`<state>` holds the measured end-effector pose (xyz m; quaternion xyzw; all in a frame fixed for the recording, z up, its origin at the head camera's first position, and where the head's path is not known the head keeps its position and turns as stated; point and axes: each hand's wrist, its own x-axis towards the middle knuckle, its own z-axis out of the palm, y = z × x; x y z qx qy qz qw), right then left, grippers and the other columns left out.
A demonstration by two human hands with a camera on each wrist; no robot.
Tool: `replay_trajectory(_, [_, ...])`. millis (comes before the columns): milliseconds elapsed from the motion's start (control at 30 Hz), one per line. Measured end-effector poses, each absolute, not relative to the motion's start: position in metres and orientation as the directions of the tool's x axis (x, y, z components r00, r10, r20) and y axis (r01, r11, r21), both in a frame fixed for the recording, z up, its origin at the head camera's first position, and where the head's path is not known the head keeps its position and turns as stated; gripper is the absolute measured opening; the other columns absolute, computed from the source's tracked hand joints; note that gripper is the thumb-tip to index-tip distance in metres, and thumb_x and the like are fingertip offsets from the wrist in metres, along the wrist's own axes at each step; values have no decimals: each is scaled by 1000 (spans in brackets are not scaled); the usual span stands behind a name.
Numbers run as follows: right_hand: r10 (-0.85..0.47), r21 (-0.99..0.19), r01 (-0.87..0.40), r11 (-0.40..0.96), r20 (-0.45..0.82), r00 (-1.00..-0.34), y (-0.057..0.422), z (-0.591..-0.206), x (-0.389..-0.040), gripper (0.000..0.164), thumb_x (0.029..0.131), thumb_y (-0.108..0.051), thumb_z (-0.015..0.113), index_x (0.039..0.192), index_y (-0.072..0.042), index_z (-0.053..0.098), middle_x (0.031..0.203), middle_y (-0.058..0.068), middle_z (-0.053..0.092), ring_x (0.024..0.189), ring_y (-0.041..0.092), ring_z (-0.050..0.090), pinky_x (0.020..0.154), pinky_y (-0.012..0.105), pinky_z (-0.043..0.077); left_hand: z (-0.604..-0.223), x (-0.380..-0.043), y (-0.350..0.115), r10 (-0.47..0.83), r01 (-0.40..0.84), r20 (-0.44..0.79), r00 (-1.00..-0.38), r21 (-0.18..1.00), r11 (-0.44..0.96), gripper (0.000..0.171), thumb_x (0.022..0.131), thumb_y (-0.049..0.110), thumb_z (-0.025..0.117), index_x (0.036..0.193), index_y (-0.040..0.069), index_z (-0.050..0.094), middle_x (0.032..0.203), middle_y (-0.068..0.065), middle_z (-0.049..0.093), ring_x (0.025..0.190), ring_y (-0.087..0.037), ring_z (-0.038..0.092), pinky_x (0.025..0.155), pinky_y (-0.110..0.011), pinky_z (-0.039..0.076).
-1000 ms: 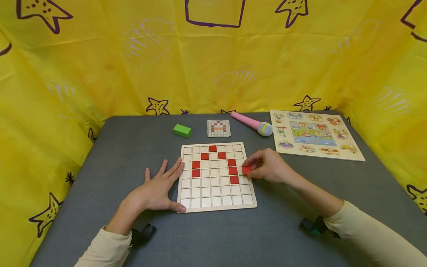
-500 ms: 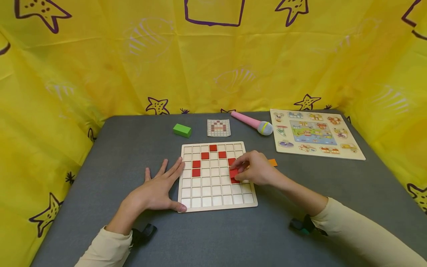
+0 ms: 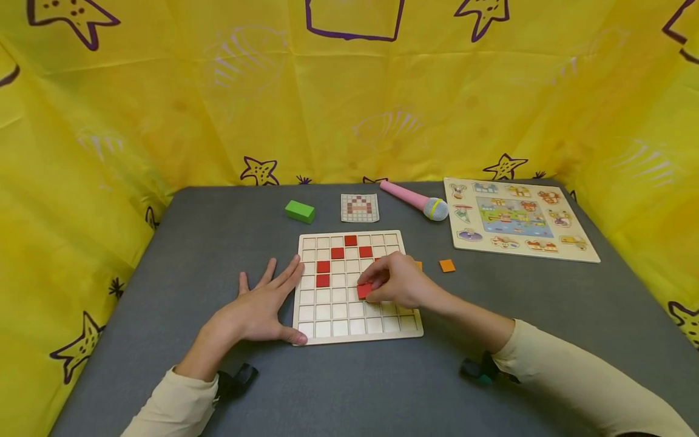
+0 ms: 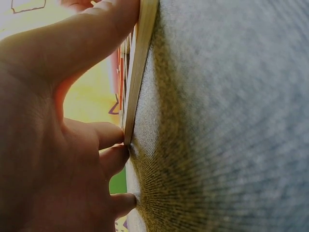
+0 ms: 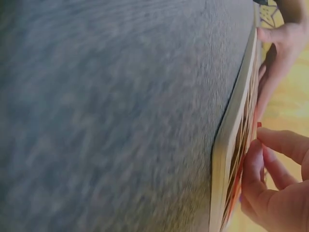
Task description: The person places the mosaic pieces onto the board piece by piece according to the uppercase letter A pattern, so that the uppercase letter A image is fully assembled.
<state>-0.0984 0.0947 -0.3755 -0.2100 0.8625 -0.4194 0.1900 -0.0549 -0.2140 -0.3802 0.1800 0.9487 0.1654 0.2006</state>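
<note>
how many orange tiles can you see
2: one orange tile lies right of the grid board, another tile peeks out behind the right hand; more may be hidden.

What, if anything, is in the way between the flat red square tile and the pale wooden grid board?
Nothing that I can see. The right hand pinches the flat red square tile over the pale wooden grid board, and no other thing shows between them. The hand hides part of the board, so I can't check there.

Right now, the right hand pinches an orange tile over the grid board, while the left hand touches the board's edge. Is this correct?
Not quite: in the head view, the right hand pinches a red tile over the grid board, not orange. The left hand does touch its edge.
</note>
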Motion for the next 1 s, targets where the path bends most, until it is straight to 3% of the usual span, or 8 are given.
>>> replay_trajectory(700, [-539,-843,-138,520,-199,-818,47,-373,-98,26,74,2,89,96,-11,83,83,1,77,75,12,68,71,26,57,-378,-56,-213,397,267,-331,-856,376,887,136,69,74,83,169,17,11,178,-4,3,160,-50,-3,106,-89,-7])
replay_trajectory(1000, [-554,-819,-198,539,-168,-815,34,-374,-101,26,71,2,89,92,-12,83,77,-4,74,73,10,67,68,25,55,-378,-56,-214,404,276,-325,-855,374,885,136,69,74,83,169,17,11,178,-3,2,159,-51,-3,106,-90,-6])
